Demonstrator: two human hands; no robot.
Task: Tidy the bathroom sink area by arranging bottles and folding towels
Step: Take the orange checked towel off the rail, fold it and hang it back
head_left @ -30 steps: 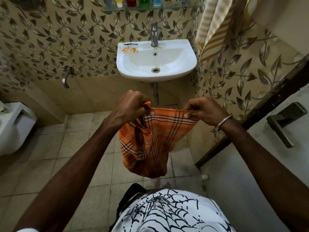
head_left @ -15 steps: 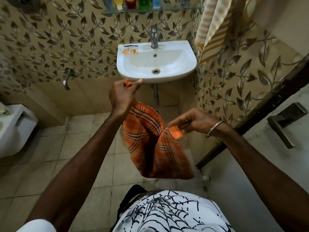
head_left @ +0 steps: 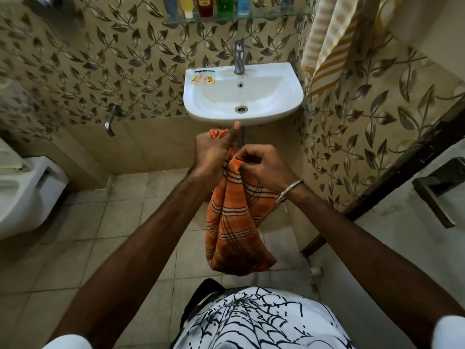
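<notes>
An orange checked towel (head_left: 236,230) hangs in the air below the white sink (head_left: 289,107), bunched lengthwise. My left hand (head_left: 214,152) grips its upper end, thumb pointing up, with an orange corner poking out above the fingers. My right hand (head_left: 261,165) pinches another corner right beside the left hand. Several coloured bottles (head_left: 206,6) stand in a row on the glass shelf (head_left: 264,17) above the tap (head_left: 239,57).
A yellow striped towel (head_left: 329,44) hangs on the right wall. A small orange sachet (head_left: 203,79) lies on the sink rim. A toilet (head_left: 22,195) sits at the left, a wall tap (head_left: 110,119) beside it. The door with its handle (head_left: 437,187) is at the right.
The hands held the towel spread wide, then the left rose while the right dropped. Now the right hand has come up next to the left, bringing the corners together.
</notes>
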